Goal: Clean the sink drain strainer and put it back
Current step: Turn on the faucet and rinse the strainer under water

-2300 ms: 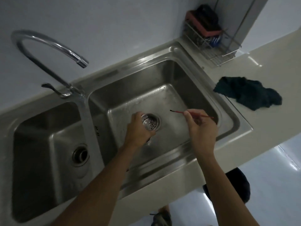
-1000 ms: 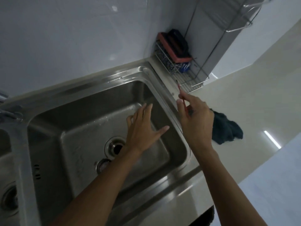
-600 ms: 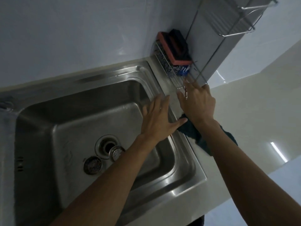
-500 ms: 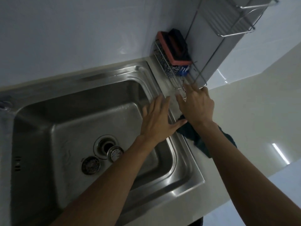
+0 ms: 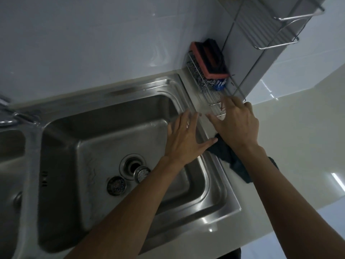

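The perforated metal strainer basket (image 5: 142,172) lies on its side on the floor of the right sink basin (image 5: 61,165), touching the rim of the open drain hole (image 5: 132,164). A round perforated strainer disc (image 5: 116,185) lies flat just left of it. My left hand (image 5: 184,141) hovers open over the basin's right wall, fingers spread, holding nothing. My right hand (image 5: 236,124) rests flat with fingers extended on the front end of the wire rack (image 5: 197,79). A thin red stick (image 5: 221,108) shows on the rack at its fingertips.
A dark cloth (image 5: 225,156) lies on the counter (image 5: 298,146) under my right wrist. The wire rack holds an orange-and-black sponge (image 5: 209,60) and steel wool (image 5: 204,82). A wire shelf (image 5: 276,25) hangs above. The tap base (image 5: 13,117) and left basin (image 5: 11,146) are at far left.
My left hand let go of the strainer basket, which now lies by the drain. My right hand carried the red stick to the wire rack and flattened there. The view swung right.
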{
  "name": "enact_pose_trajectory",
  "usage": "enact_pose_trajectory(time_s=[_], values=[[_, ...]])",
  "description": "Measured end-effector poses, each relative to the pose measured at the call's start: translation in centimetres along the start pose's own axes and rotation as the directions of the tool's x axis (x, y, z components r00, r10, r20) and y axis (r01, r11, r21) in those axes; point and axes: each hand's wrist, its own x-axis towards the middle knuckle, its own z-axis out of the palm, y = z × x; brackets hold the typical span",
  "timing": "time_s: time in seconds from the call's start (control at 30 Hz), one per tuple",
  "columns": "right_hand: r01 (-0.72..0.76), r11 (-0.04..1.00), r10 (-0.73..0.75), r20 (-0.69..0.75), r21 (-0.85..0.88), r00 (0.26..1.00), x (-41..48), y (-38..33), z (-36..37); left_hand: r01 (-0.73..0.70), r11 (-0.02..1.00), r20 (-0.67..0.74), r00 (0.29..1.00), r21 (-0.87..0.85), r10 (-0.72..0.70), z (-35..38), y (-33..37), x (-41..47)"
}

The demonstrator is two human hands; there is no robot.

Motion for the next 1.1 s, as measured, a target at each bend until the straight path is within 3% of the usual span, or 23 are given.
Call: enact_pose_trajectory(time_s=[0.23, 0.4, 0.57, 0.63, 0.7, 0.77, 0.8, 0.87, 0.93, 1.1], values=[[0.156, 0.976, -0.141, -0.106, 0.155, 0.984, -3.7, -7.8, -2.1, 0.103, 0.992, -0.051, 0.994, 0.067, -0.100, -5.3, -7.1, -4.5], [0.236, 0.926, -0.252, 0.020, 0.294, 0.967, -7.3, -17.3, -0.2, 0.225, 0.962, -0.117, 0.971, 0.154, -0.209, -10.7, -15.9, -10.8], [0.175, 0.811, -0.321, 0.174, 0.558, 0.931, -9.9, -27.2, 1.9, 0.372, 0.901, -0.189, 0.923, 0.225, -0.334, -18.9, -23.7, -17.0], [0.067, 0.691, -0.322, 0.223, 0.720, 0.920, -10.5, -31.0, 2.8, 0.402, 0.867, -0.255, 0.907, 0.295, -0.335, -22.5, -26.3, -18.5], [-0.253, 0.439, -0.280, 0.399, 0.862, 0.873, -10.9, -34.4, 3.3, 0.413, 0.858, -0.284, 0.900, 0.305, -0.332, -25.5, -28.6, -19.3], [-0.625, 0.056, -0.287, 0.612, 0.778, 0.736, -11.1, -37.2, 3.3, 0.403, 0.851, -0.266, 0.907, 0.335, -0.325, -27.8, -30.7, -19.1], [-0.718, -0.114, -0.317, 0.660, 0.687, 0.682, -11.1, -38.3, 3.3, 0.396, 0.843, -0.254, 0.913, 0.363, -0.319, -28.6, -31.5, -18.7], [-0.773, -0.343, -0.354, 0.688, 0.534, 0.633, -11.0, -40.0, 3.7, 0.377, 0.835, -0.226, 0.924, 0.400, -0.309, -29.4, -32.8, -17.7], [-0.766, -0.445, -0.349, 0.698, 0.464, 0.626, -10.7, -41.5, 4.5, 0.355, 0.832, -0.186, 0.934, 0.426, -0.303, -29.6, -33.6, -16.5], [-0.752, -0.493, -0.340, 0.699, 0.437, 0.629, -9.4, -45.3, 7.0, 0.319, 0.793, -0.160, 0.948, 0.520, -0.276, -29.2, -35.3, -15.5]])
